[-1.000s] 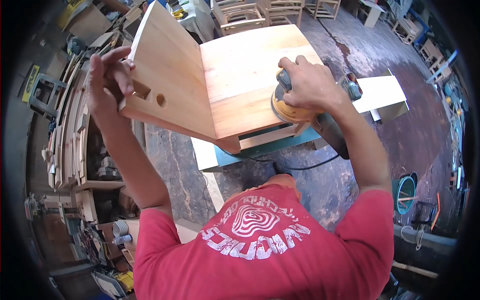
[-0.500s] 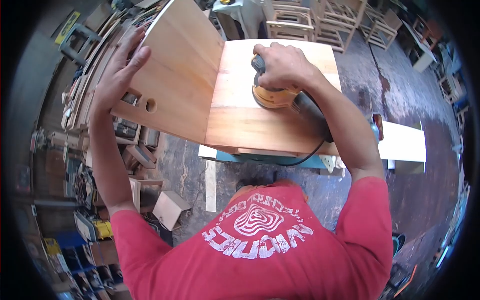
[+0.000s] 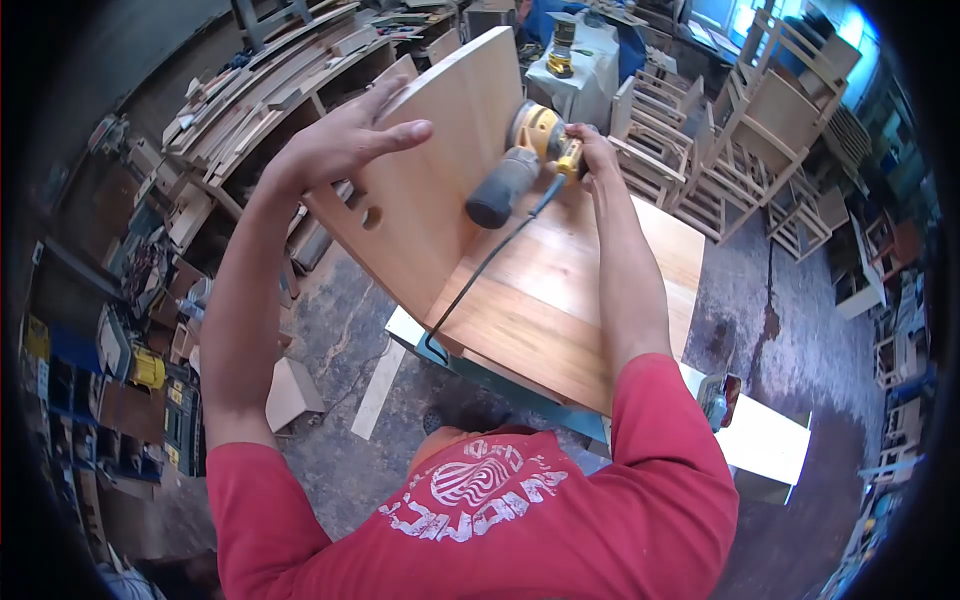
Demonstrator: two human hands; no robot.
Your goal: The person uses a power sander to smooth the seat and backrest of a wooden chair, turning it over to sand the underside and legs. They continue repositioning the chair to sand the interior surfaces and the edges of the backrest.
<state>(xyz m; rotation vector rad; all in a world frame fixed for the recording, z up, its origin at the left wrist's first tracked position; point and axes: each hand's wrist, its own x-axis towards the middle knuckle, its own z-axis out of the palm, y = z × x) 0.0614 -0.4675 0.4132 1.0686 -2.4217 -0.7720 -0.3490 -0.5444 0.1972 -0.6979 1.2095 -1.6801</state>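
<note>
My right hand [image 3: 592, 158] is wrapped round a yellow and black power sander [image 3: 541, 135]. The sander is tilted on its side, its round pad against the inner face of an upright wooden panel [image 3: 455, 125]. A dark cable runs from it over the flat wooden panel [image 3: 530, 310], which meets the upright one at a corner. My left hand [image 3: 345, 140] is at the outer top edge of the upright panel, thumb spread from the fingers. Below this hand the panel has a round hole [image 3: 372, 218].
Stacked wood strips [image 3: 270, 95] fill a shelf at the back left. Wooden chair frames [image 3: 750, 130] stand at the back right. Behind the panel is a covered table [image 3: 590, 65] with a yellow tool. A white board [image 3: 770, 435] juts out at the right.
The sander has gone from the flat panel to the upright panel and turned on its side, with my right hand on it. The view has shifted, showing more of the back.
</note>
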